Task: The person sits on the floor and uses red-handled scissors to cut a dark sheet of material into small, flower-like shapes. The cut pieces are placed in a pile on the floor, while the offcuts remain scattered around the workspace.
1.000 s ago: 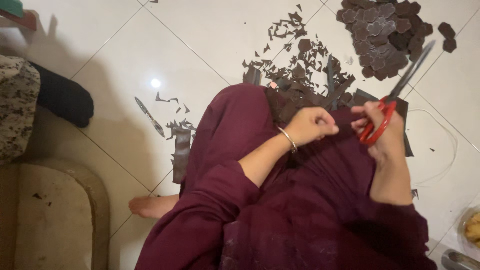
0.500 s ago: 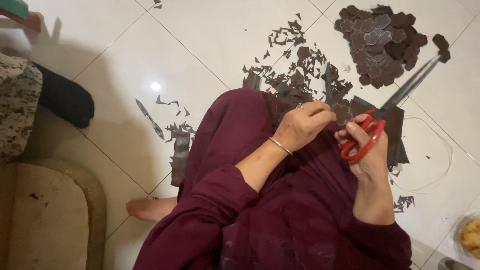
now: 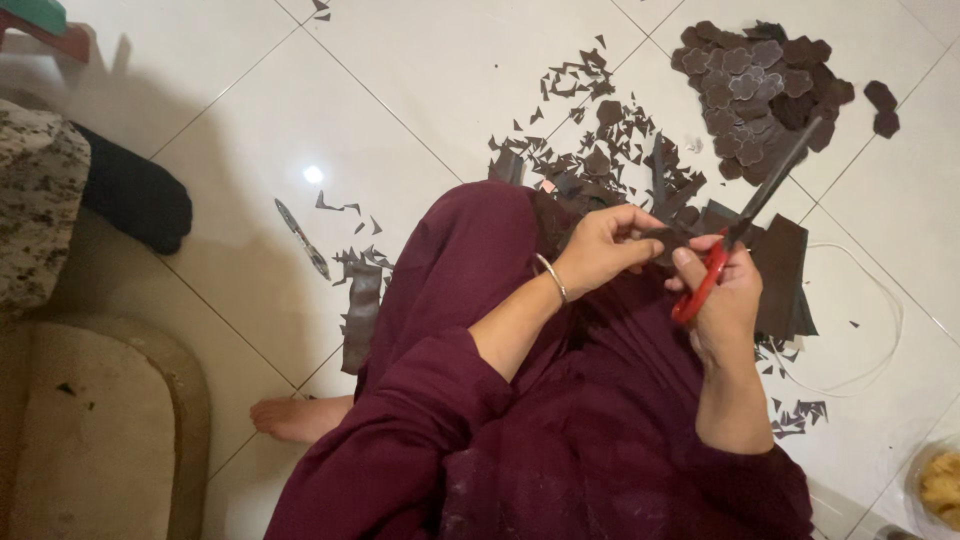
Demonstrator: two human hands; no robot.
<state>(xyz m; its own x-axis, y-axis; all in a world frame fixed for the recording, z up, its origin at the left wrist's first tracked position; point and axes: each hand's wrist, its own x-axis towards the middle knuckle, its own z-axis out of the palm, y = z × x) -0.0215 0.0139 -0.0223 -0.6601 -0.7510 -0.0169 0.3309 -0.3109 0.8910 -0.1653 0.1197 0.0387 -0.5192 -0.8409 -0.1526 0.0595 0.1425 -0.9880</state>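
**Cutting dark brown sheet with red-handled scissors over the lap**

A white tiled floor (image 3: pixel 440 70) fills most of the view, with the person sitting on it in a maroon garment (image 3: pixel 560 430) that covers the near centre. At the near left stands a beige cushioned seat (image 3: pixel 90 430), and beyond it at the left edge a speckled stone slab (image 3: pixel 35 210) with a black cloth (image 3: pixel 140 200) beside it. A bare foot (image 3: pixel 300 415) shows from under the garment at the near left.

At the far right lies a heap of cut dark brown flower shapes (image 3: pixel 765 90), with two more shapes just to its right. Between the heap and the knee, dark offcuts (image 3: pixel 600 140) are scattered over the tiles. A stack of dark brown sheets (image 3: pixel 785 275) lies on the floor to the right of the hands, and a long dark strip (image 3: pixel 362 315) lies on the left of the knee, near a slim pen-like tool (image 3: pixel 302 238).

The right hand (image 3: pixel 725 300) is closed round the red handles of the scissors (image 3: pixel 745 225), whose dark blades point far and right. The left hand (image 3: pixel 600 250), a bangle on its wrist, pinches a small dark brown piece (image 3: pixel 662 238) between thumb and fingers, just left of the scissors, above the lap.
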